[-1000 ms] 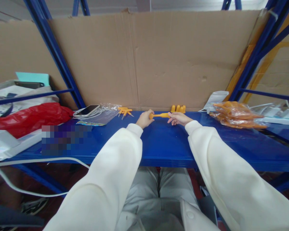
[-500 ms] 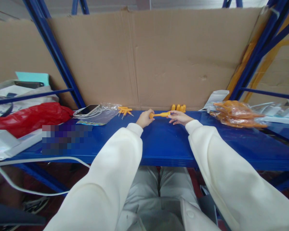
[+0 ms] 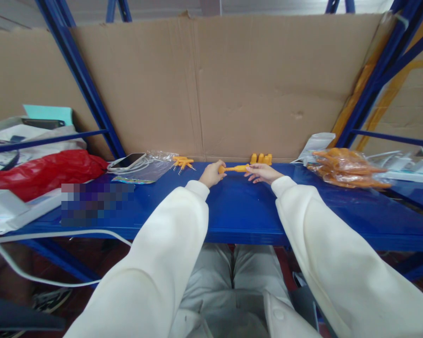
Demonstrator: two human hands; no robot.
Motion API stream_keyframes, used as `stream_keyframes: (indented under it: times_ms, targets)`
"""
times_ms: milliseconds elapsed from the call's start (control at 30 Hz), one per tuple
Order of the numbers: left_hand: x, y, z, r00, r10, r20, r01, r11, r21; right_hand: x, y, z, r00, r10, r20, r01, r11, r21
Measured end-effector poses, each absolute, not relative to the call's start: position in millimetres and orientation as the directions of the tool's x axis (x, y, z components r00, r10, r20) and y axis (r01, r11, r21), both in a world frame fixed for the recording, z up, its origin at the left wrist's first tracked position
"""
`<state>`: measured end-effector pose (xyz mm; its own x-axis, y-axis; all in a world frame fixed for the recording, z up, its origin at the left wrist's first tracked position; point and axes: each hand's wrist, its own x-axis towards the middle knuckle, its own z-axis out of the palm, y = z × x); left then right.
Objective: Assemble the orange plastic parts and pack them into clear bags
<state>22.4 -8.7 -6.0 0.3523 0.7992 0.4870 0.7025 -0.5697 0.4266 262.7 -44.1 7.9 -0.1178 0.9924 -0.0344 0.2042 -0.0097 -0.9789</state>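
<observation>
An orange plastic rod-shaped part point(image 3: 234, 168) is held level just above the blue shelf point(image 3: 239, 211), between my two hands. My left hand point(image 3: 211, 174) is closed round its left end. My right hand point(image 3: 262, 172) pinches its right end with the fingertips. Behind my right hand stand several small orange caps point(image 3: 261, 158) against the cardboard. To the left of my left hand lie a few orange pointed pieces point(image 3: 182, 162).
A cardboard sheet point(image 3: 211, 84) backs the shelf. A phone point(image 3: 128, 161) with cables and a clear bag point(image 3: 148, 170) lie at the left, beside a red bag point(image 3: 45, 171). A plastic bag of orange parts point(image 3: 345, 168) lies at the right. Blue rack posts stand at both sides.
Almost nothing differs. Both hands stay on the orange part; my right hand's fingers have shifted slightly at its end.
</observation>
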Motion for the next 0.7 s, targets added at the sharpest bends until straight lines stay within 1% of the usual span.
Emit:
stream_keyframes:
  times_ms: [267, 467, 600, 700]
  targets:
    - [24.0, -10.5, -4.6, 0.338, 0.807, 0.485, 0.716, -0.555, 0.424, 259.4, -46.0, 10.2, -0.103, 0.993, -0.053, 0.238, -0.027, -0.971]
    - [24.5, -12.8, -3.5, 0.327, 0.817, 0.474, 0.714, -0.543, 0.443, 264.1, -44.6, 7.7, -0.112, 0.994, -0.009, 0.186, 0.012, -0.983]
    - [23.4, -12.5, -4.0, 0.324, 0.817, 0.478, 0.685, -0.551, 0.478, 263.3, -45.6, 8.7, -0.118, 0.993, 0.008, 0.183, 0.030, -0.983]
    - [23.4, -11.7, -4.6, 0.326, 0.815, 0.480, 0.686, -0.553, 0.473, 259.6, -46.2, 10.4, -0.116, 0.993, 0.019, 0.186, 0.040, -0.982]
